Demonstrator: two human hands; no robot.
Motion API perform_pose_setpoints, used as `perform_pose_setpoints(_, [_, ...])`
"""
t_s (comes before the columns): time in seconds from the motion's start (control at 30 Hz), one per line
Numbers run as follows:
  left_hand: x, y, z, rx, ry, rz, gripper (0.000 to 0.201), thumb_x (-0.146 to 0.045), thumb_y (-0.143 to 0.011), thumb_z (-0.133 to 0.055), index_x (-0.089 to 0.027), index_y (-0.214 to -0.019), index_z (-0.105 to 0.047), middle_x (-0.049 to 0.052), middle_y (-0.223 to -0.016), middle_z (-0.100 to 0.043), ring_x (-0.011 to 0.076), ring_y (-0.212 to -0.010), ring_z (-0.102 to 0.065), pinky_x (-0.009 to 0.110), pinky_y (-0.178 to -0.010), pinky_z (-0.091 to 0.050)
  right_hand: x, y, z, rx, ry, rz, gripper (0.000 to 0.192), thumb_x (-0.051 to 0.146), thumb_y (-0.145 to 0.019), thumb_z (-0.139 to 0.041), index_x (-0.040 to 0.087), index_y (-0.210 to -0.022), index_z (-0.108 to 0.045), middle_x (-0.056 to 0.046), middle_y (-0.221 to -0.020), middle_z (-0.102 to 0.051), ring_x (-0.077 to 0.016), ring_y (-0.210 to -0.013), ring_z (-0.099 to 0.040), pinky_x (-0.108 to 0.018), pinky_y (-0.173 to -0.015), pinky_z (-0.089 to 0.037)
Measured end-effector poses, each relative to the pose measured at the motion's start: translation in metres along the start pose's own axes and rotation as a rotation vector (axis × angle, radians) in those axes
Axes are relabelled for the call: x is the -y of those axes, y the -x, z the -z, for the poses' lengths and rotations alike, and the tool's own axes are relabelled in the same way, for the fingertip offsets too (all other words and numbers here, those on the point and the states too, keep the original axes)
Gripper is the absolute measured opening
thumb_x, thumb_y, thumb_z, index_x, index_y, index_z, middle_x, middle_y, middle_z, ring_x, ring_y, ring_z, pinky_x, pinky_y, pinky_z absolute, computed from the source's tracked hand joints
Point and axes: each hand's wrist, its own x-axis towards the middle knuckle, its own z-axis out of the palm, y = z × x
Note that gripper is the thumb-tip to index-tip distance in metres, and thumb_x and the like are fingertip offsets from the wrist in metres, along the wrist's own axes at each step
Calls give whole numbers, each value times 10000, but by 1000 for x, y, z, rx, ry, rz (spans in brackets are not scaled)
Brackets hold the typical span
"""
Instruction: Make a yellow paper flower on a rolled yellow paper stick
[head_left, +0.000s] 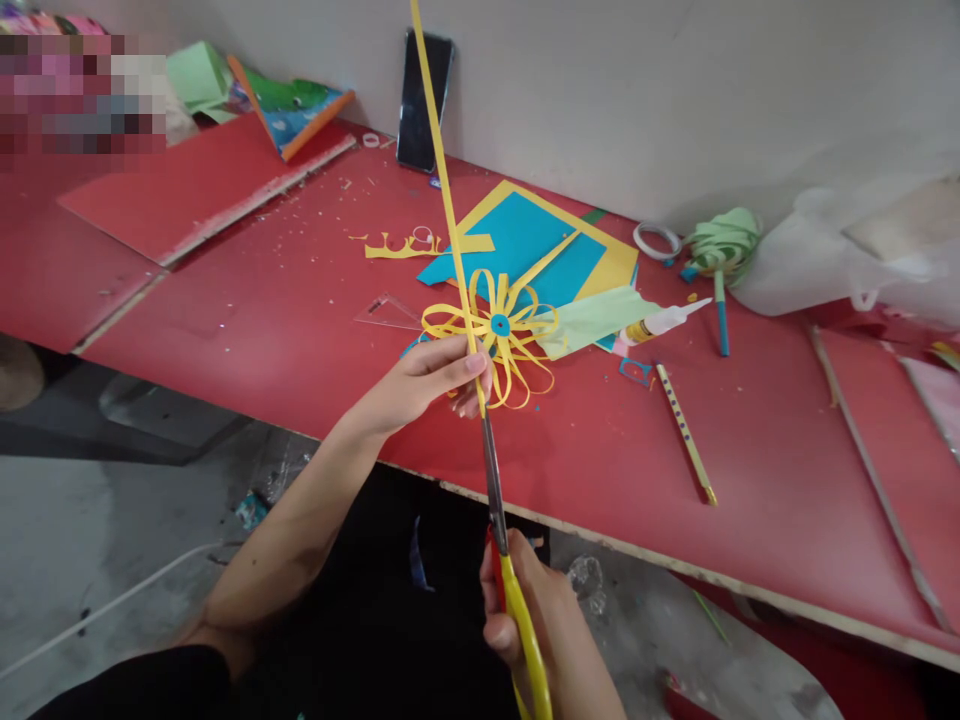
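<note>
Between the thumb and fingers of my left hand (442, 370) is a long yellow paper strip (442, 180), rising past the top of the view. My right hand (536, 600) grips the scissors (525, 620), which have yellow and red handles. Their blades point up and meet the strip's lower end just below my left fingers; the blades look nearly closed. Just behind my left hand lies a flower of looped yellow paper strips (517, 365) with a blue round centre (500, 325). Part of the flower is hidden by the hand and strip.
Blue paper (510, 235) and yellow paper (619, 250) lie on the red table (600, 430). A glue bottle (660, 322), a pencil (686, 435), a clear set square (386, 312) and a tape roll (657, 241) are around them. A phone (424, 105) leans against the wall.
</note>
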Motion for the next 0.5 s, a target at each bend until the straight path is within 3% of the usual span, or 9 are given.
perform_pose_setpoints(0.17, [0, -1, 0, 14, -25, -7, 314, -372, -957, -502, -147, -746, -563, 4, -627, -556, 81, -540, -510, 222, -541, -416, 1, 1, 1, 37, -90, -47, 667, 864, -768, -282, 215, -805, -433, 39, -570, -465, -105, -462, -475, -196, -443, -365])
perform_pose_setpoints(0.3, [1, -1, 1, 43, -47, -15, 295, -342, -966, -491, -144, -762, -571, 4, -638, -555, 77, -556, -520, 214, -561, -437, 1, 1, 2, 38, -70, -106, 506, 713, -883, -352, 219, -809, -432, 35, -568, -474, -107, -480, -484, -189, -440, -337])
perform_pose_setpoints(0.5, [1, -1, 1, 44, -71, -8, 291, -345, -967, -487, -148, -769, -568, 4, -643, -555, 78, -562, -523, 210, -559, -442, 0, 1, -1, 5, -30, -124, 435, 636, -907, -385, 220, -782, -411, 29, -580, -480, -102, -469, -460, -195, -431, -295])
